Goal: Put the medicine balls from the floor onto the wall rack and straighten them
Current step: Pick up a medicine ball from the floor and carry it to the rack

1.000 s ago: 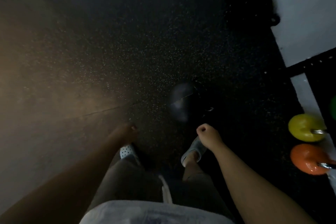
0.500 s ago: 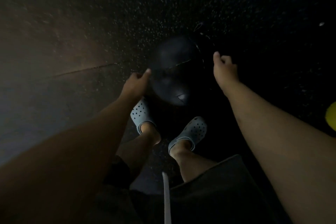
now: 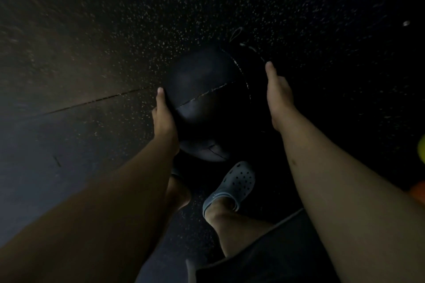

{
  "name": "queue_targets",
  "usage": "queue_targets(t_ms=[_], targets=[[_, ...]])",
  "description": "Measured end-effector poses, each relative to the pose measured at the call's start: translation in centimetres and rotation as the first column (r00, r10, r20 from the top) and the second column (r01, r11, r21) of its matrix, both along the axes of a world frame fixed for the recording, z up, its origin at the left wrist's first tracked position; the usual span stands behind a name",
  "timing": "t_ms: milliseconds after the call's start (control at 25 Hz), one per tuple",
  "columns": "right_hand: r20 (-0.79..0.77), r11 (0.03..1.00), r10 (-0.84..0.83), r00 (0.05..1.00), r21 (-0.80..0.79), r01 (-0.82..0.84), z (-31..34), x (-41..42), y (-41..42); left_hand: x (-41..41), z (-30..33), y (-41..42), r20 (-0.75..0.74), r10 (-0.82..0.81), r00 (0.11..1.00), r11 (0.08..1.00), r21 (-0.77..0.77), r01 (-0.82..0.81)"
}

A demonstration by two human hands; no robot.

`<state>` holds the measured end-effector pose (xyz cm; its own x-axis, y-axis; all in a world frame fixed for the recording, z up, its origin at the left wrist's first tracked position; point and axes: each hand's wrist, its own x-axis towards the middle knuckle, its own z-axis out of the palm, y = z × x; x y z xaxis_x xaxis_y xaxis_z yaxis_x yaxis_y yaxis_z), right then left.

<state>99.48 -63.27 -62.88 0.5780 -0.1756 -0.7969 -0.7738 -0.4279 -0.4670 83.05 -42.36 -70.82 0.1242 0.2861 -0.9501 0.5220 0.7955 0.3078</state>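
A black medicine ball [image 3: 207, 99] with pale stitched seams sits on the dark speckled rubber floor just ahead of my feet. My left hand [image 3: 164, 119] lies flat against its left side, fingers pointing forward. My right hand [image 3: 278, 94] is pressed along its right side, which is lost in shadow. Both palms face inward with the ball between them. The wall rack is out of view.
My grey clog [image 3: 232, 184] stands just behind the ball; the other foot is hidden under my left arm. A floor seam [image 3: 92, 101] runs off to the left. Yellow [image 3: 422, 151] and orange [image 3: 419, 193] objects peek in at the right edge.
I have bent lower and both hands have reached forward, going from near the ball to flat against its two sides. The ball looks larger and closer.
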Motion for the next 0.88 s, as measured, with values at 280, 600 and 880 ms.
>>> queue_targets(t_ms=[280, 600, 880], targets=[[0.026, 0.985, -0.168, 0.985, -0.025, 0.169, 18.2, 0.2, -5.4, 4.7, 17.1, -2.9, 0.004, -0.151, 0.989, 0.987, 0.055, 0.15], [0.4, 0.842, -0.536, 0.744, 0.193, 0.503, 49.4, 5.0, -15.1, 23.0, 52.8, -12.5, 0.369, -0.525, 0.767, 0.842, 0.356, 0.405], [0.745, 0.688, -0.62, 0.245, 0.367, 0.626, 73.7, 1.9, -23.1, 26.9, 79.4, -22.5, 0.643, -0.648, 0.408, 0.761, 0.524, 0.382]])
